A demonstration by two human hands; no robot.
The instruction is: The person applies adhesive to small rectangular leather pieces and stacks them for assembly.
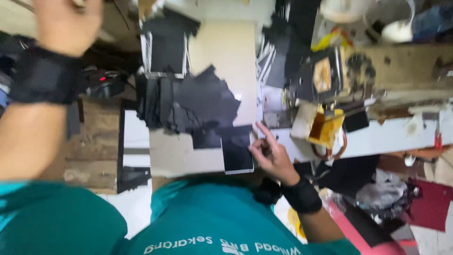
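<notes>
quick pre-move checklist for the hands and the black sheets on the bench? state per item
1. Right hand placed at the work: ok, it rests at the edge of the black-faced sheet.
2. Right grip closed on that sheet: cannot tell, fingers are curled and blurred.
3. Left hand near the work: not ok, it is raised at the top left, away from the sheets.
4. Pile of black sheets squared up: not ok, the pieces lie fanned and overlapping.
5. Yellow box out of the right hand's way: ok, it sits apart, to the right of it.
</notes>
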